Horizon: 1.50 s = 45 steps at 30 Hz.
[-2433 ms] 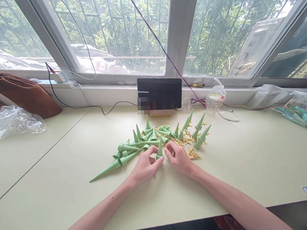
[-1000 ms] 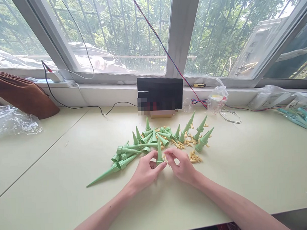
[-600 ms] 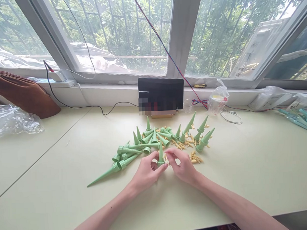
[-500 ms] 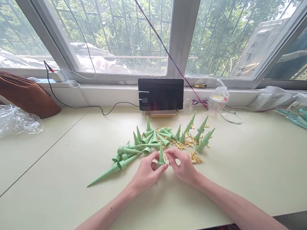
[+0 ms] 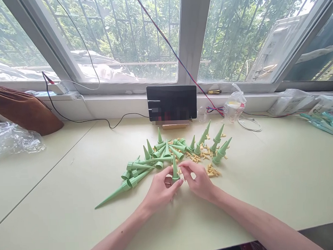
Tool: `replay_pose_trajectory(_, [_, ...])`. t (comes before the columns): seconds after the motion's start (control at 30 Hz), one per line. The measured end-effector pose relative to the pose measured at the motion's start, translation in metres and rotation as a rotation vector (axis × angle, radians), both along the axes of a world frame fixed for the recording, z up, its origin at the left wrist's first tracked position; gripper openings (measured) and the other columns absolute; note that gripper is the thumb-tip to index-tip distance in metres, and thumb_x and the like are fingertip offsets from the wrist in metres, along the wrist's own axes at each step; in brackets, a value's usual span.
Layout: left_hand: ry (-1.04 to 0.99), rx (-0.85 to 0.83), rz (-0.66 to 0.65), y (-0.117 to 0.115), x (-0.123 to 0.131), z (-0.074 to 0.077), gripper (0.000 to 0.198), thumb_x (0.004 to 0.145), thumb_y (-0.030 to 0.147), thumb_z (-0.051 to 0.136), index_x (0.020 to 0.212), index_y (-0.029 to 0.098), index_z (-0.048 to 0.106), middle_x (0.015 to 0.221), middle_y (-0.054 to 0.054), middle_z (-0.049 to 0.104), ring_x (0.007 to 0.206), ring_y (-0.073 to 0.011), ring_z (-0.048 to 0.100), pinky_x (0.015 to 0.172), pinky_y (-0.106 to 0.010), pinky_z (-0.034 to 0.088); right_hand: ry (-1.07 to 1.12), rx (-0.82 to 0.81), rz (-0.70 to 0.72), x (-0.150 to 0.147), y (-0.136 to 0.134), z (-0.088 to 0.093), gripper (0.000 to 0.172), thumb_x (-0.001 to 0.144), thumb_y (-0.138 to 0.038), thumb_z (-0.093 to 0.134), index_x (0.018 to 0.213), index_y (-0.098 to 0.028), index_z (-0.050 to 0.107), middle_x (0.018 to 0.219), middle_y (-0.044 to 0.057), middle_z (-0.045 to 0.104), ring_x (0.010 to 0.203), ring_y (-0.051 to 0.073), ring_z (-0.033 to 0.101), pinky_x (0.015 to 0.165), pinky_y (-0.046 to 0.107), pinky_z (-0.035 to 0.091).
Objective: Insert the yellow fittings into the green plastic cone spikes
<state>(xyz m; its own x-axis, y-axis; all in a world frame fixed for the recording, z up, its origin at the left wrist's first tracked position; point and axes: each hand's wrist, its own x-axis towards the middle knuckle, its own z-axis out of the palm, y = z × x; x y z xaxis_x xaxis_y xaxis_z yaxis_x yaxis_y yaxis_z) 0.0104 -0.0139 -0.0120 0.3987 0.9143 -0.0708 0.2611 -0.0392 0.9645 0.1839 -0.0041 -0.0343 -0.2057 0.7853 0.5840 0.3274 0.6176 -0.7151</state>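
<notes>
My left hand (image 5: 159, 191) pinches the base of an upright green plastic cone (image 5: 175, 169), tip pointing up. My right hand (image 5: 199, 181) is curled beside it, fingertips pinched at the cone's base over something small I cannot make out. Just beyond the hands lies a pile of green cones (image 5: 159, 154), some standing and some lying flat. Small yellow plugs (image 5: 211, 171) are scattered among them. A long stack of nested cones (image 5: 119, 189) points toward the lower left.
A dark tablet (image 5: 171, 103) leans against the window sill at the back. A brown bag (image 5: 24, 110) and crumpled clear plastic (image 5: 15, 139) lie far left. A plastic bag (image 5: 234, 107), a coiled white cable (image 5: 249, 124) and teal parts (image 5: 326, 122) sit on the right.
Both hands have stayed together at the upright cone's base, with the right fingertips shifting slightly. The view has tilted a little.
</notes>
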Motion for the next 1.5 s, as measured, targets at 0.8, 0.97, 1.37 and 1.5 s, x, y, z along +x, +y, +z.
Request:
replay_pose_trajectory(0.8, [-0.054,-0.095,0.003,-0.0002,-0.0026,-0.0009,0.032,0.085,0.039,0.068,0.108,0.019,0.058,0.086,-0.002,0.062,0.060,-0.0121,0.058,0.052,-0.024,0.049,0.025,-0.064,0.016,-0.0004,0.0001,-0.0009,0.014,0.099,-0.022,0.046,0.097,-0.020,0.060,0.082,0.004,0.066,0.067,0.013,0.061,0.061,0.024,0.050])
replay_pose_trajectory(0.97, [-0.063,-0.110,0.016,-0.0003,-0.0042,-0.0030,0.037,0.085,0.043,0.068,0.110,0.021,0.054,0.076,0.001,0.059,0.059,-0.0131,0.055,0.052,-0.024,0.048,-0.002,-0.060,0.006,-0.0009,-0.0006,-0.0023,0.014,0.098,-0.022,0.047,0.094,-0.019,0.060,0.081,0.004,0.066,0.065,0.013,0.058,0.059,0.023,0.049])
replay_pose_trajectory(1.37, [-0.047,-0.081,0.021,0.0033,-0.0044,-0.0022,0.028,0.085,0.044,0.067,0.094,0.019,0.058,0.066,0.003,0.055,0.055,-0.0141,0.056,0.053,-0.025,0.046,0.006,-0.044,0.009,0.0000,-0.0014,-0.0032,0.012,0.098,-0.024,0.049,0.095,-0.019,0.060,0.081,0.004,0.066,0.065,0.012,0.059,0.058,0.023,0.051])
replay_pose_trajectory(1.5, [-0.034,-0.077,0.015,0.0035,-0.0038,0.0003,0.028,0.086,0.046,0.064,0.093,0.019,0.059,0.066,0.002,0.058,0.055,-0.0147,0.057,0.053,-0.025,0.045,0.012,-0.035,0.011,0.0000,-0.0024,-0.0042,0.011,0.098,-0.024,0.050,0.095,-0.019,0.060,0.079,0.003,0.066,0.064,0.012,0.060,0.058,0.023,0.051])
